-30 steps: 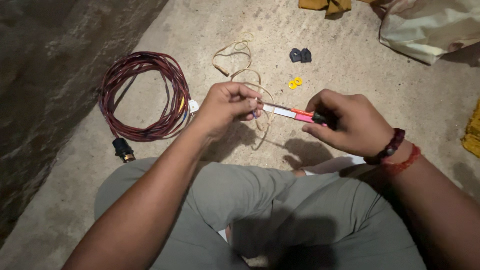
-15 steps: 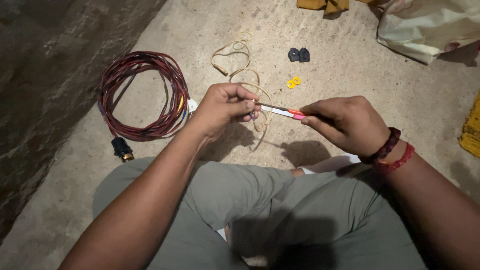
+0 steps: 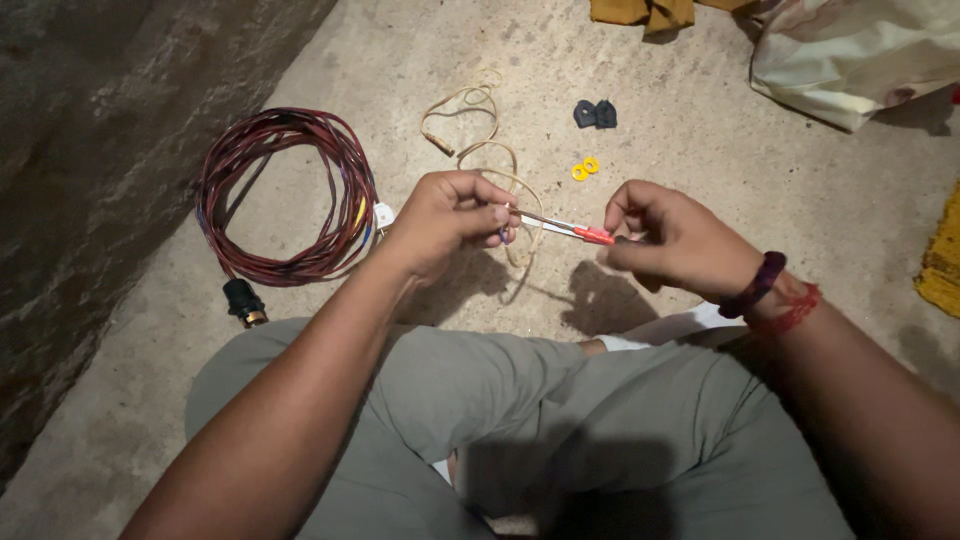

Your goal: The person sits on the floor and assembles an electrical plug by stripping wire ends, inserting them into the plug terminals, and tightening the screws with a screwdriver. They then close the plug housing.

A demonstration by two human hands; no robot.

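I sit cross-legged on a concrete floor. My left hand (image 3: pixel 455 215) pinches a small part together with a thin beige wire (image 3: pixel 520 190) that loops down below the fingers. My right hand (image 3: pixel 670 240) grips a slim tool with a red and white shaft (image 3: pixel 580 232), a screwdriver by its look. Its metal tip points left and meets the part in my left fingers. What exactly the left fingers hold is hidden by them.
A coil of red and dark twisted cable (image 3: pixel 285 195) with a black lamp holder (image 3: pixel 243 300) lies at left beside a rough wall (image 3: pixel 120 120). Two yellow rings (image 3: pixel 585 168), a dark blue piece (image 3: pixel 595 114), a cloth bag (image 3: pixel 860 55) and yellow cloth (image 3: pixel 940 265) lie around.
My right hand has shifted slightly along the tool and turned, its fingers now more on the rear of the handle. The left hand stays in place.
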